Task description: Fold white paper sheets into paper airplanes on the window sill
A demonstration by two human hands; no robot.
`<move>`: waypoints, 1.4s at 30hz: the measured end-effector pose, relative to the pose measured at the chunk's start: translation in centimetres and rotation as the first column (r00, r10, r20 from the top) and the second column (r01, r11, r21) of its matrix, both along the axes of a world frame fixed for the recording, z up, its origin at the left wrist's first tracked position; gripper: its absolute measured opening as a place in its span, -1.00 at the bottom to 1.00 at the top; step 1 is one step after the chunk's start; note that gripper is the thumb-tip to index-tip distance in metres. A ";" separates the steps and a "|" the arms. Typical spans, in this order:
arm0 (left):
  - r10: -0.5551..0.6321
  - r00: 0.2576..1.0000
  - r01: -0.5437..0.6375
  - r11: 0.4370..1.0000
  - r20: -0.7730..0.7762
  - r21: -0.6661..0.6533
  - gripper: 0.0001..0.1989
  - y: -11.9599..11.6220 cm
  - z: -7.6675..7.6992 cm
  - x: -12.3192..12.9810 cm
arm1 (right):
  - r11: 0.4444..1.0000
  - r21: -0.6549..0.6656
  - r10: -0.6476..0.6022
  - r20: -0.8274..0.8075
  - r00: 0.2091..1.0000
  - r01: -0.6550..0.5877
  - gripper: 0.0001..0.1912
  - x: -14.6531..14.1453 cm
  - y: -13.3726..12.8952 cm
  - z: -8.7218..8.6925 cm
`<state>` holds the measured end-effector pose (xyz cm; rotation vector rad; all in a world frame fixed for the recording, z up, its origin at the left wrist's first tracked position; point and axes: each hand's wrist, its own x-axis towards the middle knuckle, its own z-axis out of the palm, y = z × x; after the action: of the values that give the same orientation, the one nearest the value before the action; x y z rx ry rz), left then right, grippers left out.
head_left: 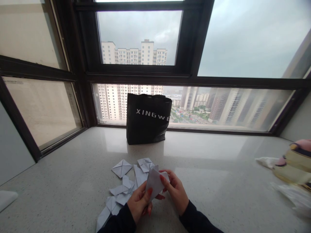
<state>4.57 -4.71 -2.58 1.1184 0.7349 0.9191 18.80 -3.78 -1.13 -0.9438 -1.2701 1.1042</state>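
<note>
A folded piece of white paper is held up between my two hands, above the sill. My left hand pinches its lower left edge, thumb on the near face. On the right side, my right hand grips the paper with thumb and fingers at a small projecting flap. Several folded white papers lie in a loose heap behind and to the left of my hands, partly covered by my left forearm. One flat folded paper square with crossing creases sits at the heap's far left.
A black bag with white lettering stands on the speckled white sill, against the window. At the right edge are a yellow and pink object and clear plastic wrapping. A white item lies far left.
</note>
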 end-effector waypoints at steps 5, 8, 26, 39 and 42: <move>-0.006 1.000 0.006 1.000 -0.029 -0.002 -0.37 0.3 -0.7 -0.1 | 0.999 -0.036 -0.008 0.003 1.000 0.009 -0.73 0.2 0.4 -0.3; -0.001 0.999 0.000 1.000 -0.040 -0.020 -0.32 0.5 -1.1 -0.2 | 0.999 -0.040 0.005 0.019 1.000 -0.004 -0.69 0.2 0.5 -0.5; -0.147 0.982 0.165 0.974 0.120 -0.153 -0.50 -0.1 -1.9 0.4 | 0.788 0.003 -0.458 0.670 0.584 0.615 -0.75 9.2 8.9 -1.4; -0.174 0.981 0.178 0.983 0.085 -0.047 -0.55 0.3 -3.3 0.3 | 0.725 0.195 -0.330 0.940 0.084 0.661 -0.74 8.6 9.1 -1.8; -0.162 0.983 0.167 0.985 0.088 -0.047 -0.59 0.1 -3.3 0.3 | 0.715 0.227 -0.335 0.942 0.039 0.661 -0.73 8.5 9.0 -1.7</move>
<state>4.86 -4.61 -5.89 1.0691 0.5861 0.7962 27.34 5.23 -2.85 -2.3423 -1.4541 -0.0950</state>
